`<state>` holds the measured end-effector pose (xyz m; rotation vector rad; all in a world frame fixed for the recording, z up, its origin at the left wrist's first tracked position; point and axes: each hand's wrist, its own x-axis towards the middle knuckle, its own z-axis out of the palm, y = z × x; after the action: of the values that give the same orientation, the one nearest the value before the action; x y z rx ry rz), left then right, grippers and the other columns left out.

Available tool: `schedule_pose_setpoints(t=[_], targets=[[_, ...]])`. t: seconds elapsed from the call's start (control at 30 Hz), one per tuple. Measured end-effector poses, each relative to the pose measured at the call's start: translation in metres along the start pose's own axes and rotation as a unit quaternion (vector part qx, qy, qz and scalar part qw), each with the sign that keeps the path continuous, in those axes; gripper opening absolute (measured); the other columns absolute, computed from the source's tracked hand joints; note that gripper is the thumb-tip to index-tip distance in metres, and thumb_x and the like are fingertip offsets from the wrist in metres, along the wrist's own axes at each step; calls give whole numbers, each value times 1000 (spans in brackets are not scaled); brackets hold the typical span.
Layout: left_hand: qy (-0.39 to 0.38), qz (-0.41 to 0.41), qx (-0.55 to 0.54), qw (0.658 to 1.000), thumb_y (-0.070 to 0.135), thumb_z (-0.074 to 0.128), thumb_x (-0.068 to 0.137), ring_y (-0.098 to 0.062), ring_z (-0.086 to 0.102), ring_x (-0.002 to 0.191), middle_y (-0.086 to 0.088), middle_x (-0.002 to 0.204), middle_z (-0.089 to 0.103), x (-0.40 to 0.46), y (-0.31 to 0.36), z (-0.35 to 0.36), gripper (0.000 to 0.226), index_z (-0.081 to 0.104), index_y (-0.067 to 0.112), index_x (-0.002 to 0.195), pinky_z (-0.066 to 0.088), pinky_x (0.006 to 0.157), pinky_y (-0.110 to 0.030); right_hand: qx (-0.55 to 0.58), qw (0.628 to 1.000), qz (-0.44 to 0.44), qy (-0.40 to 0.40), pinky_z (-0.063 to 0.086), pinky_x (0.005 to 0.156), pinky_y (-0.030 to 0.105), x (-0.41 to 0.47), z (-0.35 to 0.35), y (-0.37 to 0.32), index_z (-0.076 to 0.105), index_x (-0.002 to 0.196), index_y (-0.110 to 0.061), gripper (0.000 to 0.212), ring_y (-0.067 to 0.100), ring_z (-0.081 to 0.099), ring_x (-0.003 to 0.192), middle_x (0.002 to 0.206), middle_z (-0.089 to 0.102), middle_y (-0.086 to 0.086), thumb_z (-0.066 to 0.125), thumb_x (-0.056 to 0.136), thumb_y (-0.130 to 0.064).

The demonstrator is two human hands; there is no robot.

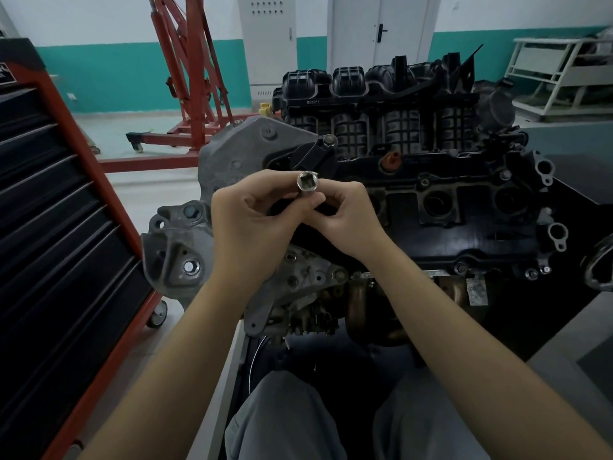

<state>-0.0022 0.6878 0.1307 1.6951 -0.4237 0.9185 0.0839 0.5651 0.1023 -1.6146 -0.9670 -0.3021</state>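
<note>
While my left hand and right hand both pinch the metal socket, its square opening faces me, just above the engine's near left end.

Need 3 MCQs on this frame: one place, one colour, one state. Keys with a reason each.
1. Where does the tool cabinet stand relative to the engine?
A) to its left
B) to its right
C) on top of it

2. What colour is the hoist?
A) blue
B) red
C) yellow

3. The socket is:
A) lying on the engine
B) in a drawer
C) held in both hands

Key:
1 A, the cabinet fills the left edge while the engine sits centre-right.
2 B, its mast and legs are red.
3 C, the left hand and the right hand pinch it above the engine.
</note>
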Motion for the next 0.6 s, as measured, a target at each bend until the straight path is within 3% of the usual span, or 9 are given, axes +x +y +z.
schedule_pose_setpoints(t=[0.1,0.3,0.4,0.5,0.6], targets=[[-40,-10,-20,999,-7,75,75,-18,71,89,-5,92,72,0,0,-2,30,69,6,102,56,82,-30,5,1000,3,0,54,83,27,-1,0,1,70,99,-13,19,11,70,90,92,72,-1,70,83,-3],[28,11,65,997,4,83,69,-10,70,79,6,84,71,0,2,0,27,70,18,88,56,76,-23,-3,1000,12,16,55,85,38,1,0,2,73,95,0,15,20,70,90,91,73,11,74,80,-2],[7,-13,15,1000,-4,76,75,-14,71,87,-1,90,72,-1,2,0,28,70,10,98,56,82,-27,1,1000,5,-24,53,92,33,0,0,-1,70,104,-1,20,17,68,100,101,72,9,69,85,-1],[-29,-30,-25,999,-10,72,77,-18,71,91,-5,94,72,0,2,-2,32,68,7,104,56,85,-32,13,1000,17,-11,52,87,25,0,-1,0,71,102,-6,20,13,69,94,95,72,4,69,83,1],[-23,-5,39,999,-2,79,74,-16,71,86,-6,90,72,1,1,-3,25,72,5,97,57,81,-30,7,1000,17,14,55,82,27,0,0,1,72,94,-5,15,14,71,86,88,73,6,73,80,0]])
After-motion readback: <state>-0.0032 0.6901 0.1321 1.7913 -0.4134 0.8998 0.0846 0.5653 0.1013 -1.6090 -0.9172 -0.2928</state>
